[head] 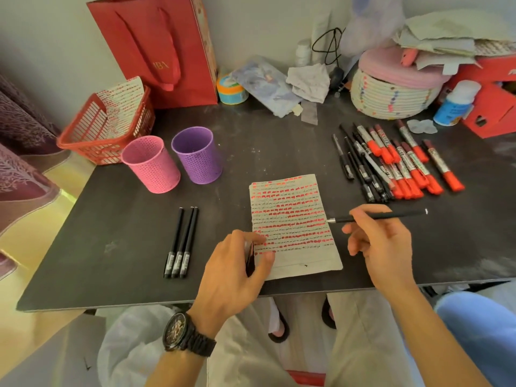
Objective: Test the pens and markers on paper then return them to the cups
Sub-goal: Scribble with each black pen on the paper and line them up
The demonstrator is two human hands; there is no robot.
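Note:
A sheet of paper [293,227] covered with rows of red marks and black scribbles lies near the table's front edge. My right hand [382,244] grips an uncapped black pen [379,217], its tip at the paper's right edge. My left hand [237,269] rests at the paper's lower left corner and holds a black pen cap [250,258]. Three capped black pens [181,244] lie side by side left of the paper. A pink cup [150,164] and a purple cup [196,155] stand behind them. Several black pens [360,166] and red-capped markers [410,163] lie at the right.
The dark table [111,247] carries a red basket [109,127] with marked paper and a red gift bag [164,48] at the back left. A woven basket with a pink lid [391,90], a blue-labelled bottle [455,104], a red box [497,99] and loose papers crowd the back right.

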